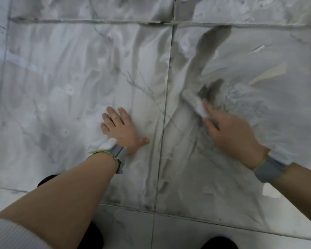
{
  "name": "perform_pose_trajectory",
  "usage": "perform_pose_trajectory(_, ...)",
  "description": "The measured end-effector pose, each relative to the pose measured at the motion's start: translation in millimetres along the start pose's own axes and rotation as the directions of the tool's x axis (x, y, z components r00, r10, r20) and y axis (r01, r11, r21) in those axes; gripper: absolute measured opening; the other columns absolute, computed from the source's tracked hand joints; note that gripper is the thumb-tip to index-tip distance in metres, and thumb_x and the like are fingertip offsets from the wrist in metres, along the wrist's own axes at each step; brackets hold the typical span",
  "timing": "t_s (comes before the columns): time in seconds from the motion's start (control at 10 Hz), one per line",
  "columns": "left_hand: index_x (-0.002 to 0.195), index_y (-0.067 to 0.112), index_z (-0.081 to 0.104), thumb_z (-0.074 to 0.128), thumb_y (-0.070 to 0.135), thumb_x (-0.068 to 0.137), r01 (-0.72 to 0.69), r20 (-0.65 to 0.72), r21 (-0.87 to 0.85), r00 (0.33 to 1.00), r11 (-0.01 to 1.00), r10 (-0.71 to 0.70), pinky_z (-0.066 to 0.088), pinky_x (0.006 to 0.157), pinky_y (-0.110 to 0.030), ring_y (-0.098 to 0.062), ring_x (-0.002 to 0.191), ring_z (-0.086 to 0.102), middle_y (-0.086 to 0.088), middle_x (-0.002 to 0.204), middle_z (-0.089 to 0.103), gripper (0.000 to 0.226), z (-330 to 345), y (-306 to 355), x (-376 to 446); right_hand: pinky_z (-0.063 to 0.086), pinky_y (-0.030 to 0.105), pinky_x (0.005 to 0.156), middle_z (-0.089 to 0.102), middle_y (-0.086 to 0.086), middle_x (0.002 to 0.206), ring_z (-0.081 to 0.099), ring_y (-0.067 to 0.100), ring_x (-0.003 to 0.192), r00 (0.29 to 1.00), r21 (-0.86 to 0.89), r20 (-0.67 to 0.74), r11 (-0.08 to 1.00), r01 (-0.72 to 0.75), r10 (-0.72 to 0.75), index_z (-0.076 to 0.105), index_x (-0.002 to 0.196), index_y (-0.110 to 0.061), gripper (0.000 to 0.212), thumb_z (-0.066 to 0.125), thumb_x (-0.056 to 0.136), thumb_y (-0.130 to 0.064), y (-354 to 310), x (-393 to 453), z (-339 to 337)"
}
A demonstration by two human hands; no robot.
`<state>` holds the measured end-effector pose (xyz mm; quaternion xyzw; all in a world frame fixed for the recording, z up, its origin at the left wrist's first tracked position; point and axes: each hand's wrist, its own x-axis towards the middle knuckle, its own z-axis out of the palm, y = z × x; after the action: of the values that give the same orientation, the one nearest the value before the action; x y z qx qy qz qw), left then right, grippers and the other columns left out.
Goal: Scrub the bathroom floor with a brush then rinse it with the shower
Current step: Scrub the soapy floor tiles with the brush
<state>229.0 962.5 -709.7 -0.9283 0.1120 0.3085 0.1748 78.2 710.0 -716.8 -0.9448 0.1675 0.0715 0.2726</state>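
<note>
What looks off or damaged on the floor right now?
Nothing looks broken. The tiles are covered in soapy streaks. A darker grey patch sits just beyond the blurred white brush held in the right hand; grime or shadow, I cannot tell. The left hand presses flat on the floor.

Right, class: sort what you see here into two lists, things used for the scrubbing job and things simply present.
Used for the job:
brush, gripped by the right hand
soapy floor
left hand, pressed flat on the tile

Simply present:
wrist straps
dark shoes
</note>
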Motion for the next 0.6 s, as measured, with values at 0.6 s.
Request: perform_pose_trajectory(0.6, 0.159, 0.003, -0.013, 0.072, 0.077, 0.071, -0.073, -0.016, -0.102, 0.997, 0.992, 0.072, 0.011, 0.122, -0.063, -0.049, 0.153, -0.002, -0.03, 0.164, -0.014, 0.143, 7.0, -7.9, 8.7, 0.051, 0.039, 0.057, 0.072, 0.013, 0.103, 0.065, 0.034, 0.077, 0.998, -0.038, -0.058, 0.999, 0.003, -0.006, 0.027, 0.157, -0.043, 0.056, 0.043, 0.103, -0.044, 20.6, -6.9, -1.0)
